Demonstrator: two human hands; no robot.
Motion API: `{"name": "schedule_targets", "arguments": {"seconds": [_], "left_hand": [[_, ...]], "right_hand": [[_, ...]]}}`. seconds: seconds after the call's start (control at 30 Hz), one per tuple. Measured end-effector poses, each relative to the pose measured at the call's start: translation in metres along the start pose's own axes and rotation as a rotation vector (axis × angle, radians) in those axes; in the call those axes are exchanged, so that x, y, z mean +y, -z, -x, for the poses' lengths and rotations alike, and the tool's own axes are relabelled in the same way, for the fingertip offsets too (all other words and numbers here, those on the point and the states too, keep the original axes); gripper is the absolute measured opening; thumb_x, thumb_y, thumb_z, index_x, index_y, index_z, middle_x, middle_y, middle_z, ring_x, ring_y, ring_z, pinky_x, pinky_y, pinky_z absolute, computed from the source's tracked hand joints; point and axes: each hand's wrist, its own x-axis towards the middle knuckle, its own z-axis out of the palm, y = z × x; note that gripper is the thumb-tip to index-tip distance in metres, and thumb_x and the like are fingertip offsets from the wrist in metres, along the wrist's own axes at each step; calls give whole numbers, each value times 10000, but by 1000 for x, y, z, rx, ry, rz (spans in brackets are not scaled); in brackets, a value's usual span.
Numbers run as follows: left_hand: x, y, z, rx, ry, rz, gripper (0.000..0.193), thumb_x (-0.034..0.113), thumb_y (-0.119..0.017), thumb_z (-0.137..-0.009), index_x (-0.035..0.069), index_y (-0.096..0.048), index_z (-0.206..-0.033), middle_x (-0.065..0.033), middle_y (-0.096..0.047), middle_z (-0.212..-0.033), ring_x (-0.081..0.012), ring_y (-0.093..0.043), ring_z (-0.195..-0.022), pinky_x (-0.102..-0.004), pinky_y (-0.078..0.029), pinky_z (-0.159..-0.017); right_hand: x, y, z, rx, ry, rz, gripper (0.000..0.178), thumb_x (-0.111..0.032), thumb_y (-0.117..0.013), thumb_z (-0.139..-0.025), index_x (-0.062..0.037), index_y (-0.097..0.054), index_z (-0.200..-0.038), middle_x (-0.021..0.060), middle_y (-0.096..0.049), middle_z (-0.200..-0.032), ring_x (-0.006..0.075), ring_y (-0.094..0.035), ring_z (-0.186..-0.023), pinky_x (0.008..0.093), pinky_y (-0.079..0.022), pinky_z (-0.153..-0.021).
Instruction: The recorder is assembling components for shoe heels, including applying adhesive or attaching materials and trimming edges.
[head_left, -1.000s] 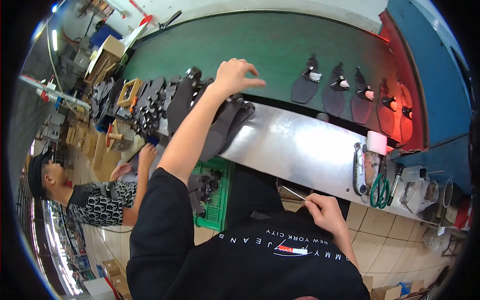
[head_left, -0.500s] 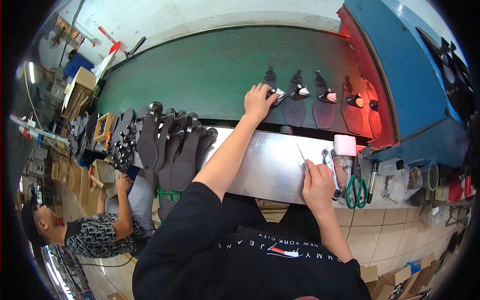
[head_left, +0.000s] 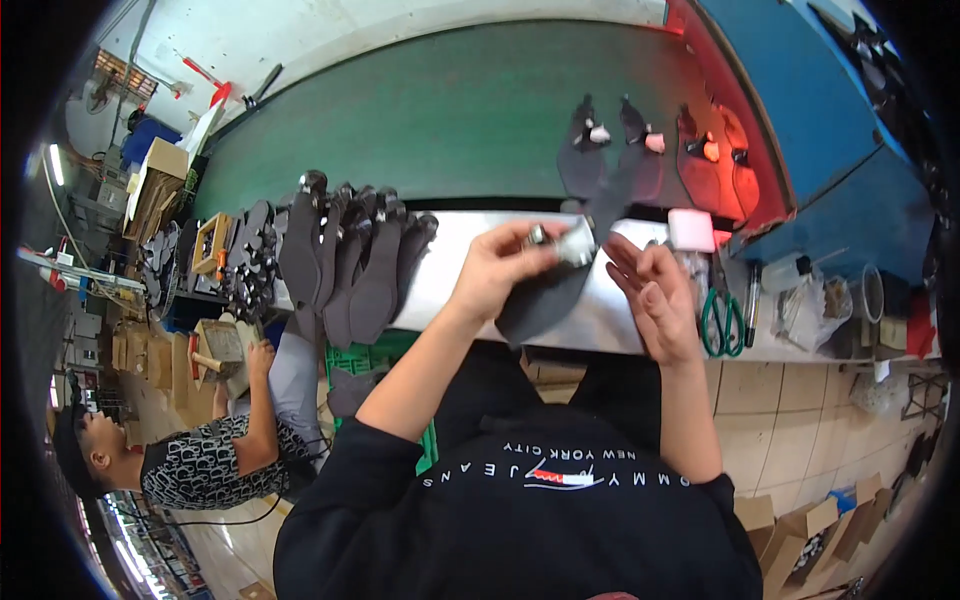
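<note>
Sandal [head_left: 540, 306]: lifted off green conveyor belt [head_left: 400, 130], apparently freed for handwork | left hand [head_left: 497, 272]: clamped on sandal | right hand [head_left: 662, 308]: alongside, grip unclear

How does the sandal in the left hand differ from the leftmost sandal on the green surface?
The held sandal is in the left hand; the leftmost sandal lies on the green surface. The held sandal slants over the metal table and looks blurred; the leftmost sandal looks sharper. Both are dark and carry a white wad.
</note>
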Motion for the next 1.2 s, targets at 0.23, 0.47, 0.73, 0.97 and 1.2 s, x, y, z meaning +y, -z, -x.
{"name": "schedule_targets", "arguments": {"seconds": [0.23,0.47,0.73,0.97,1.2], "left_hand": [[-10,3,84,33,8,266,272,-25,-635,-870,-11,-640,-1142,-138,-627,-1236,-174,-636,-1026,-302,-531,-879],[-22,18,111,98,37,169,324,-30,-637,-846,-1,-623,-1169,-169,-651,-1153,-185,-673,-932,-278,-601,-715],[-21,18,114,97,18,173,326,53,-736,-803,18,-648,-1115,-196,-647,-1145,-190,-675,-914,-266,-596,-677],[-18,16,113,80,38,200,321,56,-748,-791,13,-651,-1093,-204,-646,-1137,-200,-677,-918,-265,-601,-672],[-17,16,111,24,30,200,324,-5,-703,-806,-9,-666,-1128,-128,-670,-1139,-165,-667,-945,-272,-580,-743]], "right_hand": [[-14,-49,15,-11,-67,-43,271,-52,-687,-789,-97,-432,-868,86,-543,-996,191,-574,-906,301,-437,-863],[-12,-60,51,-155,-139,486,377,-48,-778,-695,-52,-474,-918,18,-533,-865,118,-505,-776,225,-413,-709],[-15,-73,58,-95,-49,778,456,15,-736,-705,-3,-638,-1150,124,-668,-932,196,-646,-822,275,-489,-749],[-7,-68,62,-150,57,853,458,25,-729,-711,-14,-653,-1161,136,-688,-973,214,-665,-823,286,-506,-750],[-6,-66,61,-146,66,845,436,25,-727,-716,-1,-658,-1145,138,-690,-969,212,-666,-830,285,-506,-753]]}}
